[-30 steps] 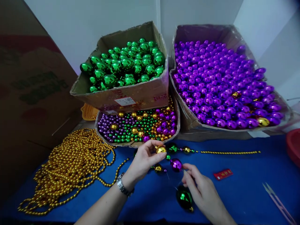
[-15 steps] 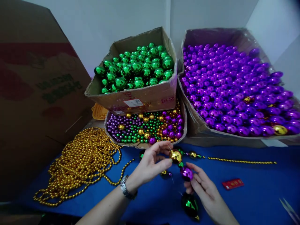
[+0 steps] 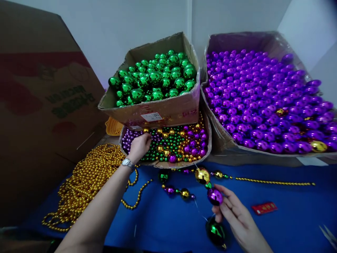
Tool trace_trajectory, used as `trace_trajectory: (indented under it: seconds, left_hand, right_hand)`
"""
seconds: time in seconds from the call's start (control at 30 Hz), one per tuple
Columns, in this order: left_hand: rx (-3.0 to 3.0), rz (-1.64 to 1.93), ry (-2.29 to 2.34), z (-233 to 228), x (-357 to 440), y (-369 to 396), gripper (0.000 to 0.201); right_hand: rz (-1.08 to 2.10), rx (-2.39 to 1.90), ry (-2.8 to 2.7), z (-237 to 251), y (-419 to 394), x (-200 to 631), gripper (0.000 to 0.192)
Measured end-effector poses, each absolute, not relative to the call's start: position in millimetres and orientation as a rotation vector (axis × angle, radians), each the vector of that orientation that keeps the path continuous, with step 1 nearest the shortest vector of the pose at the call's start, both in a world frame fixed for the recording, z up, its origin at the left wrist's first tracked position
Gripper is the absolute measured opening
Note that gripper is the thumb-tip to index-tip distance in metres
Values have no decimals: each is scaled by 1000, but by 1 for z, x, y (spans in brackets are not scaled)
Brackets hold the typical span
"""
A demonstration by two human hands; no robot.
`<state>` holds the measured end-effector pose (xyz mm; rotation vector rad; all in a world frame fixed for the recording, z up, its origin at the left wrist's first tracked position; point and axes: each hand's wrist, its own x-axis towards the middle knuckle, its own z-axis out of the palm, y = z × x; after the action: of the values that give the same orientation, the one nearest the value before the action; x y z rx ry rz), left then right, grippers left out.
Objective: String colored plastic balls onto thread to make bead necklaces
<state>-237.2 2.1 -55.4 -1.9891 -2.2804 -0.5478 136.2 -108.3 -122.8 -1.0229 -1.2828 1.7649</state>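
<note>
Where gold bead chain (image 3: pixel 86 182) heaps on blue table (image 3: pixel 276 228) at far left, left hand (image 3: pixel 139 146) dips curled into tray of mixed beads (image 3: pixel 171 144); whether fingers pinch bead, cannot tell. Green-ball box (image 3: pixel 155 112) above. Right hand (image 3: pixel 234 214) pinches purple ball (image 3: pixel 215 196) of strung garland, gold ball (image 3: pixel 202 175) just above, green ball (image 3: pixel 216 232) below. Purple-ball box (image 3: pixel 263 95) far right.
</note>
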Motion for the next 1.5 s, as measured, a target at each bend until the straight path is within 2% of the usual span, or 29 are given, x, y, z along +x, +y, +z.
trace_trajectory:
  seconds: [0.17, 0.37, 0.57, 0.77, 0.83, 0.87, 1.03, 1.13, 1.3, 1.5]
  left_hand:
    - [-2071, -173, -2216, -59, -234, 21, 30]
    - [-2098, 85, -2134, -57, -232, 29, 34]
    - [-2065, 164, -2092, -55, -225, 29, 34]
    - [-2010, 66, -2106, -45, -218, 23, 34]
    - [-2028, -182, -2159, -37, -208, 15, 34]
    - [-2069, -424, -2229, -33, -201, 10, 33]
    - [-2183, -2281, -2503, -23, -147, -28, 31]
    - [-2095, -2893, -2529, -31, -121, -45, 24]
    - [-1805, -3321, -2593, -48, -103, -55, 19]
    - [-1909, -3206, -2614, -53, -101, -59, 20]
  right_hand:
    - [1743, -1007, -1291, -114, -106, 135, 44]
    - [1717, -988, -1286, -107, -103, 138, 42]
    - [1672, -975, -1268, -113, -103, 136, 40]
    - [1640, -987, -1287, -119, -102, 137, 41]
    - [1639, -999, -1296, -118, -102, 138, 41]
    - [1640, -1005, -1302, -117, -102, 138, 41]
    - [1646, -1018, -1351, -114, -102, 136, 41]
    - [1632, -1064, -1378, -113, -103, 136, 40]
    - [1595, -1123, -1451, -108, -105, 138, 39]
    - [1558, -1153, -1523, -103, -107, 138, 38]
